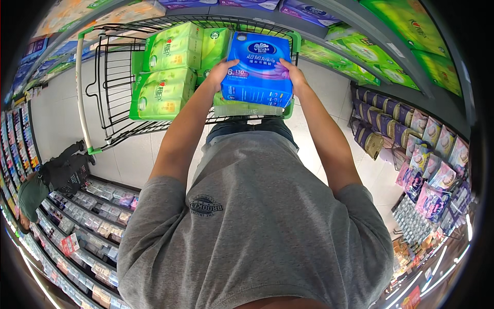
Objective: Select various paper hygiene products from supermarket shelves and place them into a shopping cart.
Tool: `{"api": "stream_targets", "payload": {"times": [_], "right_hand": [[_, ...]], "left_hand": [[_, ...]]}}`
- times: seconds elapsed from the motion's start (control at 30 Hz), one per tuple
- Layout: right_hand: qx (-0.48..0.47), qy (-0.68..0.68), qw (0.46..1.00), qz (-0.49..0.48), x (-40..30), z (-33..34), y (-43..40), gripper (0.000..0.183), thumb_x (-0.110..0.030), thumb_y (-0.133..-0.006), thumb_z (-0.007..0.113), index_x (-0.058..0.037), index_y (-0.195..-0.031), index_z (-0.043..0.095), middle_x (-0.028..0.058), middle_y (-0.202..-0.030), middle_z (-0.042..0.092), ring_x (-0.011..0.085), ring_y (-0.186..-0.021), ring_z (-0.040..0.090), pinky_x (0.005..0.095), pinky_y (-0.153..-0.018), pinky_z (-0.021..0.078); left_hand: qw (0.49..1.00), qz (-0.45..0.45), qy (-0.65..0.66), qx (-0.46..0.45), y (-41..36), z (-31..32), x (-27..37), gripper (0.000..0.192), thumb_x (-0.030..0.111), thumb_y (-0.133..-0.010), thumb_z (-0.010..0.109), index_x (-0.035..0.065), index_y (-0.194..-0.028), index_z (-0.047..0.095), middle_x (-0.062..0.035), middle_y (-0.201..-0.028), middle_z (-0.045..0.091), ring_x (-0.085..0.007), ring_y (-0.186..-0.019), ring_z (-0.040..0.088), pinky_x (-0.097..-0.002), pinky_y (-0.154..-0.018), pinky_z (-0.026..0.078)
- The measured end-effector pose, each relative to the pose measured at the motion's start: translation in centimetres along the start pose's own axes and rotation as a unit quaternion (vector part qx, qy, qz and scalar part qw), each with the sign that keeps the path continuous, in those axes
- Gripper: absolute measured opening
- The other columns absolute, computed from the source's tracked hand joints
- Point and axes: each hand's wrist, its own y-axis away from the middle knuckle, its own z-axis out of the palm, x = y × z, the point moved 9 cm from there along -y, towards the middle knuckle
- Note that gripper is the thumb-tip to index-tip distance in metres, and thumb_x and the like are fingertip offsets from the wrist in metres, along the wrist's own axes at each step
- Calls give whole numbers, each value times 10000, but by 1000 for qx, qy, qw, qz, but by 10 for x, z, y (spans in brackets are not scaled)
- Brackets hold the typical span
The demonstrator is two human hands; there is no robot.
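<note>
A blue Vinda tissue multipack (256, 77) is held between my two hands over the right end of a wire shopping cart (79, 92). On the pack's left side is my left hand (223, 73), its thumb on the top face. My right hand (293, 76) grips the opposite side, thumb also on top. Left of the blue pack, inside the cart, lie two light green tissue multipacks (175, 46) (165, 94) and a brighter green pack (215, 44). More green packaging shows beneath the blue pack, mostly hidden. Whether the blue pack rests on it, I cannot tell.
Shelves with green tissue packs (389, 75) and purple-blue packs (308, 12) run beyond the cart. A rack of hanging packages (432, 170) stands at the right. At the far left a person (32, 193) is beside shelves of small goods (96, 228). Tiled floor (127, 154) shows around the cart.
</note>
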Motion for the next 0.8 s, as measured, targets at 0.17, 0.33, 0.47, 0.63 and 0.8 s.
{"api": "stream_targets", "payload": {"times": [0.17,0.33,0.47,0.63,0.8], "right_hand": [[10,-19,1000,20,36,-9,3,485,-368,-940,621,13,-1238,602,143,-1184,671,251,-1042,657,382,-937,517],[4,-19,1000,-15,34,-7,16,505,-311,-926,654,42,-1272,553,162,-1184,662,257,-1033,661,376,-930,521],[23,10,989,-146,0,-1,51,594,-177,-879,722,75,-1338,442,174,-1125,652,266,-1033,660,363,-908,531],[-50,59,959,-272,-49,25,81,671,-82,-809,753,40,-1373,410,162,-1161,617,252,-1043,635,346,-908,518],[-18,125,943,-306,-78,34,55,672,5,-794,692,1,-1390,381,214,-1078,642,277,-807,711,350,-575,582]], "left_hand": [[999,2,4,-38,15,1,-18,499,205,-921,639,47,-1359,459,-135,-1151,660,-241,-963,691,-397,-872,570],[999,38,2,-3,40,1,-14,607,162,-904,653,16,-1429,386,-158,-1160,651,-234,-975,683,-376,-867,565],[993,119,13,-12,71,0,4,725,63,-870,657,2,-1492,290,-186,-1199,626,-248,-1010,665,-366,-888,548],[978,205,-23,-36,76,5,46,831,-81,-784,595,13,-1524,228,-198,-1294,570,-265,-1133,602,-363,-974,486],[970,226,-95,0,45,14,69,659,-65,-771,580,33,-1402,419,-114,-1259,582,-221,-1130,545,-338,-992,426]]}}
